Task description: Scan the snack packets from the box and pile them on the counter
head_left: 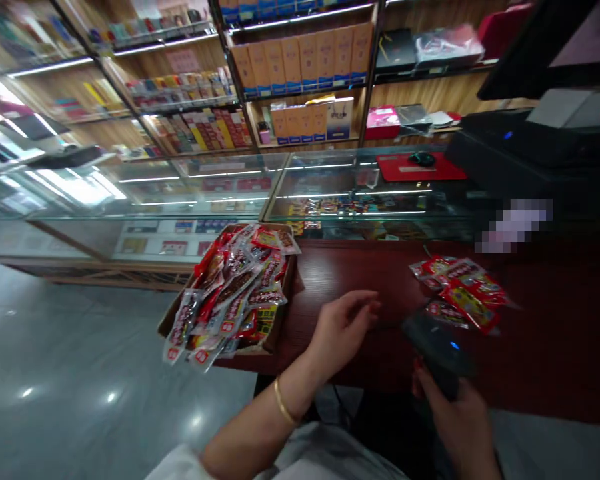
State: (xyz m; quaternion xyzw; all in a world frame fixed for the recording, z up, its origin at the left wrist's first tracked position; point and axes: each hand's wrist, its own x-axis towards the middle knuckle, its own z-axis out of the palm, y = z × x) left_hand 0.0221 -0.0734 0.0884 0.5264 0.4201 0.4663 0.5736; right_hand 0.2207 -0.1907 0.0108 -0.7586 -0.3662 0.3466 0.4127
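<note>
My right hand (463, 417) is wrapped round the handle of a black barcode scanner (440, 343) with a blue light on top. Just beyond the scanner lies a small pile of red and yellow snack packets (467, 290) on the dark wooden counter. Over the counter's middle hovers my left hand (343, 330), its fingers loosely bent and apart, with nothing visible in them. To its left, a cardboard box (281, 320) heaped with clear and red snack packets (240, 280) sits at the counter's edge. Some packets hang over the box's near rim.
Glass display cases (220, 180) run behind the dark red wooden counter (325, 267). A computer mouse (422, 159) rests on a red mat (395, 169). Dark checkout equipment (540, 160) stands at the right. Shelves of boxed goods (307, 60) line the wall.
</note>
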